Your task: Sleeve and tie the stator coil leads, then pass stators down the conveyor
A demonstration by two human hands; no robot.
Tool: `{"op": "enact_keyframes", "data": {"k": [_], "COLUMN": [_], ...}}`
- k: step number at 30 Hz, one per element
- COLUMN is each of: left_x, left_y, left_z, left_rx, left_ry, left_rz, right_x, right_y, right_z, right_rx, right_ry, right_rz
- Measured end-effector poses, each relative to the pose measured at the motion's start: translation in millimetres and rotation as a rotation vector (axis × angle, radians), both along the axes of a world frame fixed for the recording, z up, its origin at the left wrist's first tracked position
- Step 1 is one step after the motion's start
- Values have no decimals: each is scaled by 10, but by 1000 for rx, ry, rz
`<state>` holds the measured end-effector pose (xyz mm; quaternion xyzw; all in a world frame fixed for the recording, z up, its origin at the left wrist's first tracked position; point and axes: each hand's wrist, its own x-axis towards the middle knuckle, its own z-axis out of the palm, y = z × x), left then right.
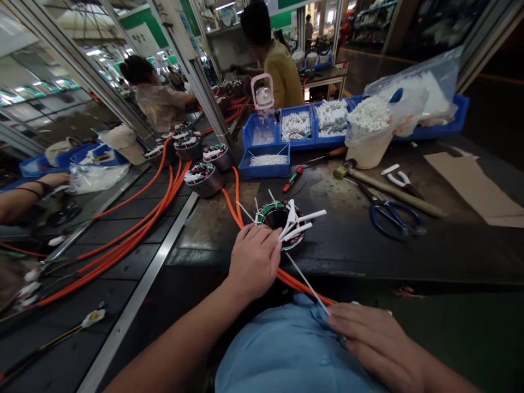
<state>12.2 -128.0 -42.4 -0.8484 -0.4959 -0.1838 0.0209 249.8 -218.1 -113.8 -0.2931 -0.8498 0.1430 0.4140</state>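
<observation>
A motor stator [303, 240] with a wound, green-and-white top lies at the bench's front edge. White sleeved leads [303, 221] stick out of it to the right, and several thin white ties stand up around its rim. My left hand [256, 259] is closed over the near left rim, its fingertips by the base of the leads. A thin white cable tie [305, 281] runs taut from the stator's near side to my right hand [368, 338], which pinches its end low in front of the blue shirt. Orange cables [301, 284] pass beneath the left hand.
Blue bins [262, 169] of white ties and sleeves stand behind. Scissors [395, 215], a hammer [393, 191] and a red screwdriver [293, 179] lie on the bench. Other stators [204, 183] with orange cables sit at left, beside a conveyor [135, 262]. Co-workers [282, 71] work beyond.
</observation>
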Motion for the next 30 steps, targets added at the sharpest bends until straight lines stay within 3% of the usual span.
{"op": "enact_keyframes", "data": {"k": [13,17,21,24,27,30], "left_x": [-40,-54,-53,-46,-42,-37], "left_y": [6,11,11,7,6,7], "left_z": [2,-16,-49,-82,-122,-169], "left_rx": [31,37,38,45,21,-64], "left_ry": [-16,-24,-12,-41,-188,-437], "left_rz": [-12,-30,-31,-13,-9,-8], "right_x": [-252,-455,-767,-924,-964,-923], "right_y": [5,118,476,711,800,802], "right_z": [-35,4,141,250,322,362], "right_rx": [65,101,62,131,214,194], "right_ry": [153,154,14,-156,-219,-199], "right_rz": [61,43,-181,-335,-360,-341]}}
